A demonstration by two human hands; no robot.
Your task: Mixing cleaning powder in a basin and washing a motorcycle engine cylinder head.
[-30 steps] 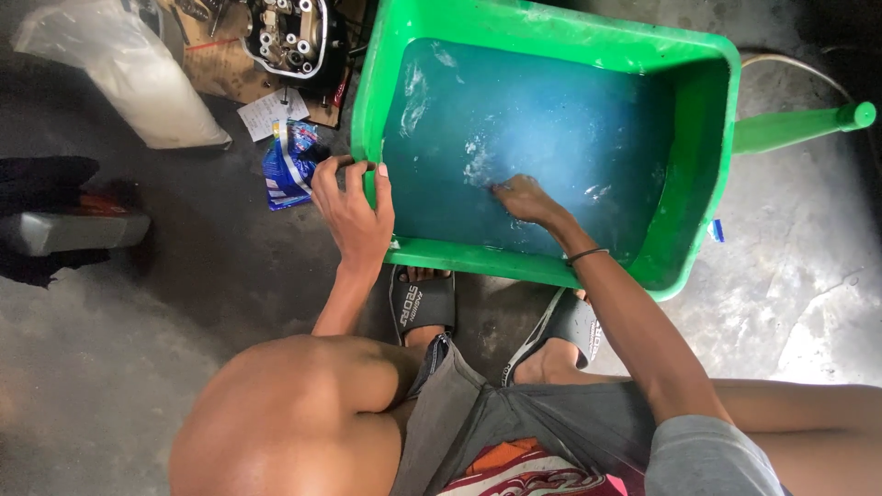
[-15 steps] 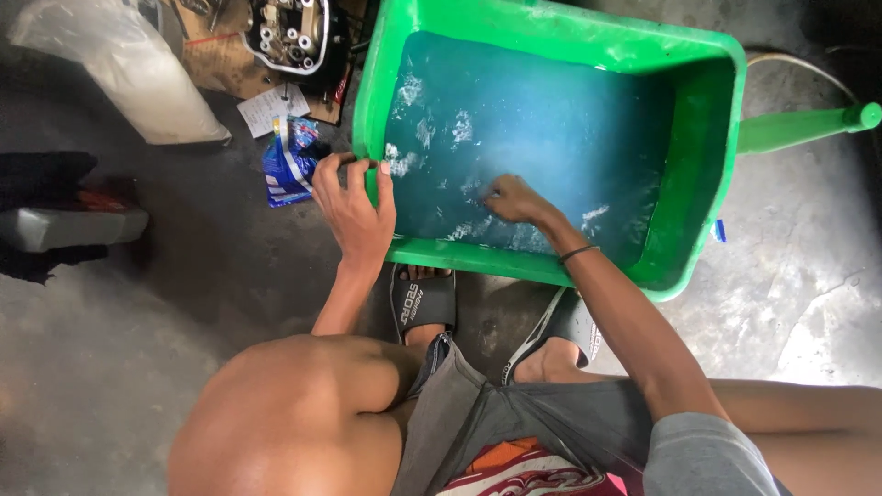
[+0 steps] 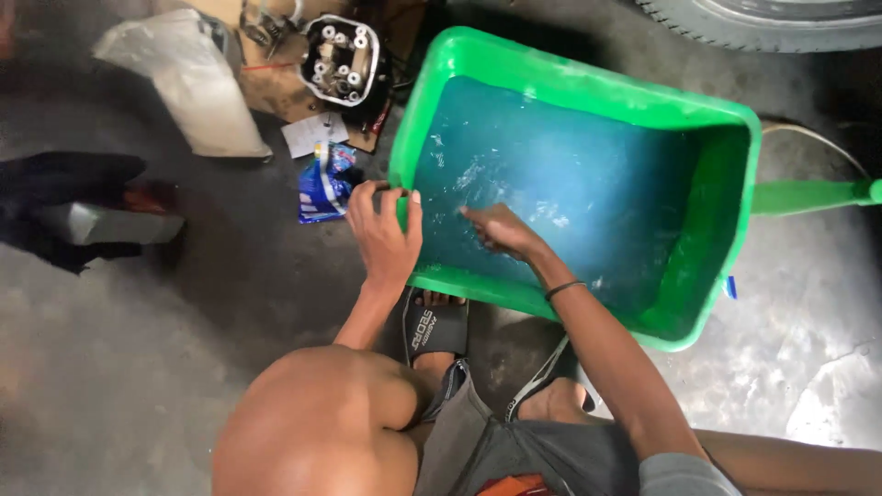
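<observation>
Head view: a green plastic tub (image 3: 588, 87) holding blue, slightly foamy water (image 3: 570, 174) is seen on a concrete floor (image 3: 129, 349), just in front of the squatting person's sandalled feet. The tub's near edge lies just beyond a black sandal (image 3: 434, 323), while its far right corner comes close to a tyre (image 3: 772, 16) at the top of the frame. A green handle (image 3: 813, 196) juts out from the right edge, with bare floor below it. Left of the tub, open floor is bounded by a blue sachet (image 3: 323, 184) near the left edge, a metal engine part (image 3: 340, 57) on cardboard, a white plastic bag (image 3: 188, 78) and a dark bundle (image 3: 73, 207) farther left. The left hand (image 3: 386, 234) is clamped on the tub's near left corner, fingers hooked over the rim and thumb outside the wall. The right hand (image 3: 501, 230) is dipped into the water near the left end, fingers loosely curled and partly submerged; nothing can be made out in its grasp. A thin dark band is worn on the right wrist. Most of the water surface to the right is left clear.
</observation>
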